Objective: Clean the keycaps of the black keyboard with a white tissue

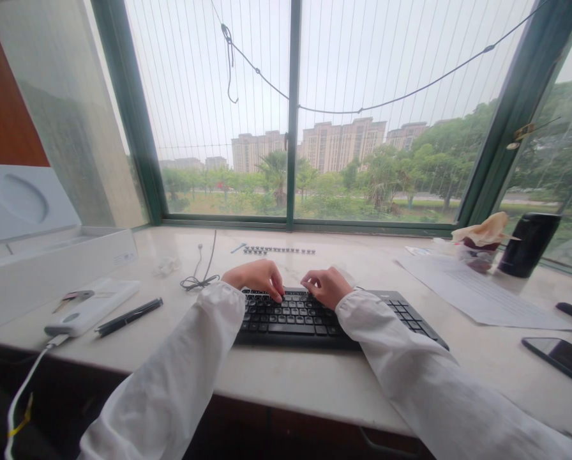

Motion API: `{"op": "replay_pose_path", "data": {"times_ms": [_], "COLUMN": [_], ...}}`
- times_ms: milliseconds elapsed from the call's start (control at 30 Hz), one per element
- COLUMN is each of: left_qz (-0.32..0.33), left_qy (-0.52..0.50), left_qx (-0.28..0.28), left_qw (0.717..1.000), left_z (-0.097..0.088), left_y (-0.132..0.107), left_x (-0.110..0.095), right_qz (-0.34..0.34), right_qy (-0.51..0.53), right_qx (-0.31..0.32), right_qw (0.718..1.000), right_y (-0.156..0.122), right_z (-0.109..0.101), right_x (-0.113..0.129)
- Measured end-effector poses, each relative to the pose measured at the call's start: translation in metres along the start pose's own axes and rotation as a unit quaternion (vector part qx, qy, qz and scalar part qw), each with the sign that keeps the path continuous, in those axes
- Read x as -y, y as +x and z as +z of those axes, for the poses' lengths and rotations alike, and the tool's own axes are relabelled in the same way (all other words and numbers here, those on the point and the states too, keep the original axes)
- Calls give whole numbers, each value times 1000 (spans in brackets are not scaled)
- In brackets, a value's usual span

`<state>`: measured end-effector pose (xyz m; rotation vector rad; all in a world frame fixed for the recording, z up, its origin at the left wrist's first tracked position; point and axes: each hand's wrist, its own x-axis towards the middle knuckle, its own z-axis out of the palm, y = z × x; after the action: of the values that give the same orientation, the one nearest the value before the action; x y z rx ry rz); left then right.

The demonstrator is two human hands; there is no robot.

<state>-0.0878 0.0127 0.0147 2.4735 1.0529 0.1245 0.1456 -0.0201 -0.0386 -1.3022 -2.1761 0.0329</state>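
Observation:
A black keyboard (290,321) lies on the pale windowsill desk under both my hands. My left hand (257,277) reaches over its upper left part, fingers bent down and held together with the tips at the upper keys. From the other side, my right hand (328,286) rests on the upper middle keys, its thumb and fingers drawn into a pinch. Anything between the fingertips of either hand is too small or hidden to make out. Behind the keyboard, small dark pieces that look like keycaps (279,250) stand in rows, with a thin blue tool (239,248) at their left end.
To the left are a coiled black cable (200,282), a pen (129,317), a white power bank (97,306) with keys on it, and an open white box (51,268). On the right lie paper sheets (482,297), a phone (561,359) and a black tumbler (530,245).

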Motion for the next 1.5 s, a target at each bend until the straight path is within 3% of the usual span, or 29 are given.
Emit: {"op": "replay_pose_path", "data": {"times_ms": [867,1500], "left_qz": [-14,-51], "left_qy": [9,9], "left_qx": [2,34], "left_qw": [1000,998], "left_z": [-1,-3], "left_y": [-2,-4], "left_x": [-7,-10], "right_qz": [1,-1], "right_qy": [-8,-13], "right_qx": [1,6], "right_qw": [1000,1000], "right_y": [-1,0], "right_z": [-1,-2], "right_x": [1,3]}}
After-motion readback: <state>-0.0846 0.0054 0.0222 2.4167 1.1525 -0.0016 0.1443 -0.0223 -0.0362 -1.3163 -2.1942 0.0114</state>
